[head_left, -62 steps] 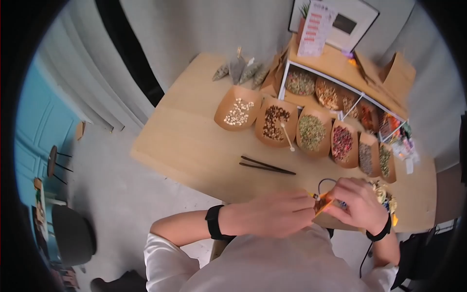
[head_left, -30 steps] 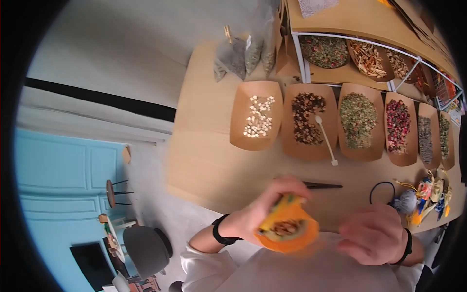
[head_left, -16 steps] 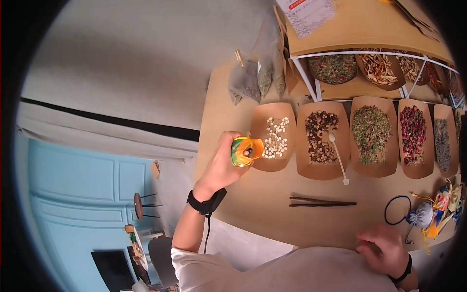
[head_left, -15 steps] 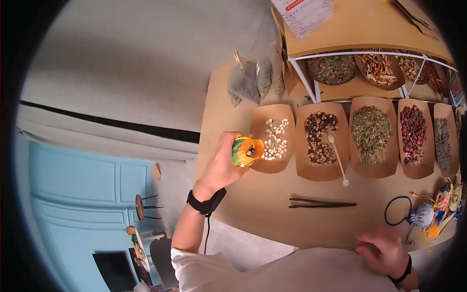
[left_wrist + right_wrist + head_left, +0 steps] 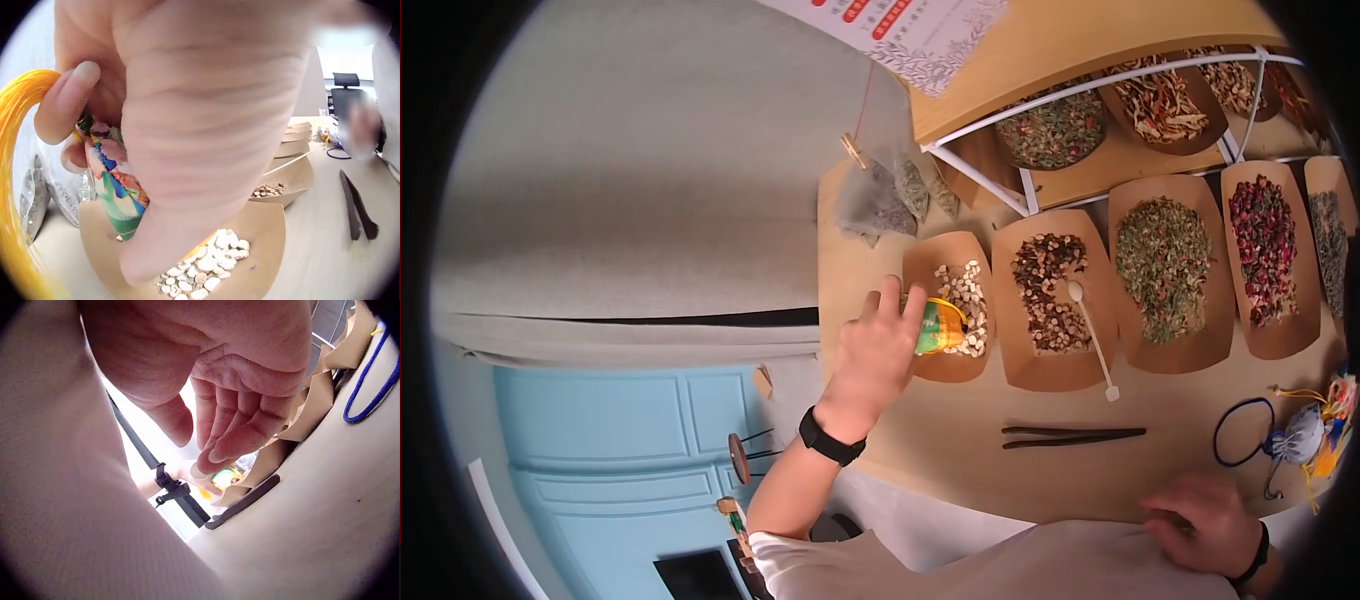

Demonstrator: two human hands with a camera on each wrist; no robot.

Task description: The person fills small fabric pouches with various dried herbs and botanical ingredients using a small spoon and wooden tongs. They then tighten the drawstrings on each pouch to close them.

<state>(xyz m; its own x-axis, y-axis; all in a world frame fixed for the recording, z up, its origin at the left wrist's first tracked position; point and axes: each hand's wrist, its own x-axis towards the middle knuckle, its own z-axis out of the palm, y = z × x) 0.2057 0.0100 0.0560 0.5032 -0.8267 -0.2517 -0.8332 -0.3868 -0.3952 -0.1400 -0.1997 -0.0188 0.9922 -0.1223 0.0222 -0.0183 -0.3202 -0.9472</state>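
Note:
My left hand (image 5: pixel 875 350) grips a small colourful pouch (image 5: pixel 940 326), its mouth tilted over the leftmost paper tray (image 5: pixel 953 370) of white pieces. In the left wrist view the fingers curl round the patterned pouch (image 5: pixel 115 181), and a yellow tassel (image 5: pixel 11 187) hangs beside them; white pieces (image 5: pixel 209 265) lie below. My right hand (image 5: pixel 1205 525) hangs loosely curled near the table's front edge, holding nothing. The right wrist view shows that hand (image 5: pixel 231 394) with its fingers relaxed and bent.
More paper trays stand in a row to the right, with dark pieces (image 5: pixel 1050 310), green herbs (image 5: pixel 1165 265) and red buds (image 5: pixel 1262 250). A white spoon (image 5: pixel 1092 340) lies on one. Black tweezers (image 5: pixel 1072 437), a blue cord (image 5: pixel 1215 432), small pouches (image 5: pixel 1300 437), filled bags (image 5: pixel 875 200) and a shelf (image 5: pixel 1090 60) are around.
My left hand has turned, tipping the pouch from facing up to over the leftmost tray. The head view has shifted. My right hand has stayed loosely curled near the table's edge.

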